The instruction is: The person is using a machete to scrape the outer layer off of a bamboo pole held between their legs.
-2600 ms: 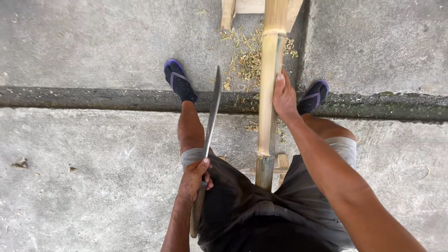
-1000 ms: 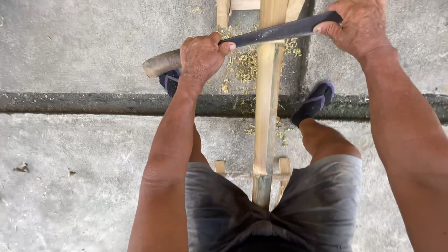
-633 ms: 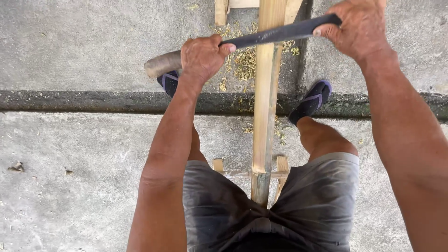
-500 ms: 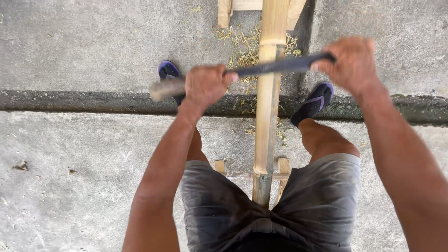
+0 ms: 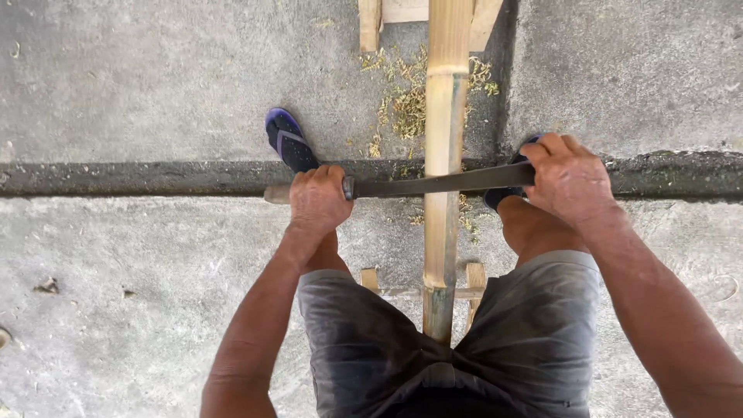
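A long bamboo pole [image 5: 443,147] runs away from me between my legs, resting on a small wooden stand [image 5: 474,280]. A long dark-bladed knife [image 5: 433,184] lies crosswise on the pole. My left hand [image 5: 318,200] is closed around its wooden handle on the left. My right hand [image 5: 566,179] grips the far end of the blade on the right. The blade touches the pale scraped part of the pole at about mid-length.
Bamboo shavings [image 5: 406,101] lie scattered on the concrete beside the pole. A dark groove [image 5: 139,178] crosses the floor. My feet in blue sandals [image 5: 288,140] stand either side of the pole. Another wooden support [image 5: 387,11] holds the pole's far end.
Both hands pulled the knife along the pole toward me, from near the far support down to mid-length. Earlier still, my left hand held the knife alone, upright.
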